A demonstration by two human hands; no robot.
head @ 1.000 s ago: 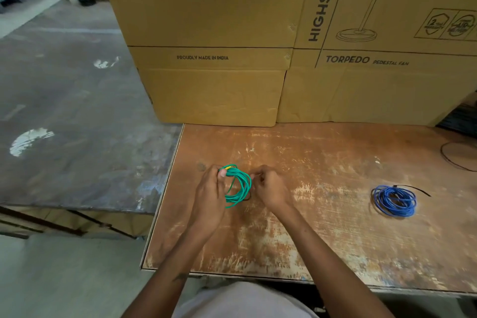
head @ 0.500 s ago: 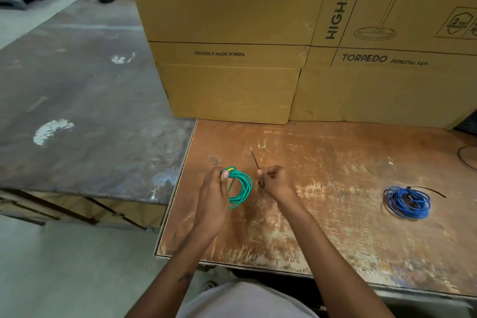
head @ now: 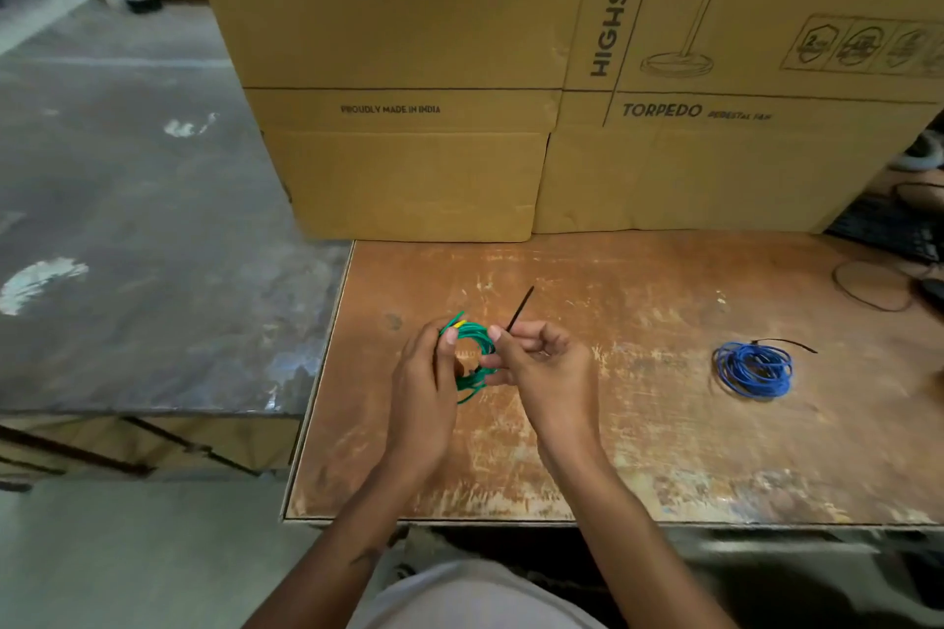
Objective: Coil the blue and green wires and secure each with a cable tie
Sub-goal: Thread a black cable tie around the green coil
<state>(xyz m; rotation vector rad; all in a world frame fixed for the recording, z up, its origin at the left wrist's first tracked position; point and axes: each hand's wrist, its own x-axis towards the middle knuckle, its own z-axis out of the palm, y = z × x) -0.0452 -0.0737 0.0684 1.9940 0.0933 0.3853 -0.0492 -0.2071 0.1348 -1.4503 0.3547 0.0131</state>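
The left hand [head: 426, 388] grips the green wire coil [head: 472, 358] just above the table [head: 638, 450]. The right hand [head: 541, 368] pinches a black cable tie [head: 520, 307] beside the coil. The blue wire coil [head: 753, 369], already tied, lies far right. The boxes [head: 408, 66] behind read "HIGHSPEED", "TORPEDO" and "PROUDLY MADE IN INDIA".

Soft, dim indoor light is falling evenly; edges are bowing from wide-angle distortion, and far corners are blurring.
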